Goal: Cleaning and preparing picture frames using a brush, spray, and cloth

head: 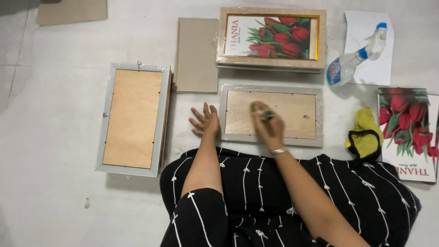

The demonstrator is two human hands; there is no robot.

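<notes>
- The person is sitting on the pale floor (55,210), a black garment with white lines (274,196) covering the lap, and both arms are reaching forward.
- The left hand (204,120) is lying flat on the floor with its fingers spread, just beside the left edge of a face-down picture frame (270,115); it is holding nothing.
- The right hand (267,123) is resting on the wooden back of that frame, its fingers curled and pinching a small dark green object (268,115); what the object is cannot be told.
- This face-down frame is lying straight ahead of the person's lap, its pale rim wrapped in clear film.
- A second face-down frame (132,119) is lying lengthwise to the left, well apart from the hands, a small hook showing on its far edge.
- A plain brown backing board (197,55) is lying beyond the left hand, and beside it a stack of frames (272,40) is showing a red tulip print on top.
- A spray bottle (356,61) is lying tilted on a white sheet of paper (370,27) to the far right.
- A yellow cloth with black trim (364,134) is sitting near the right elbow, touching a loose tulip print (409,132).
- A piece of brown cardboard (72,10) is lying at the far left.
</notes>
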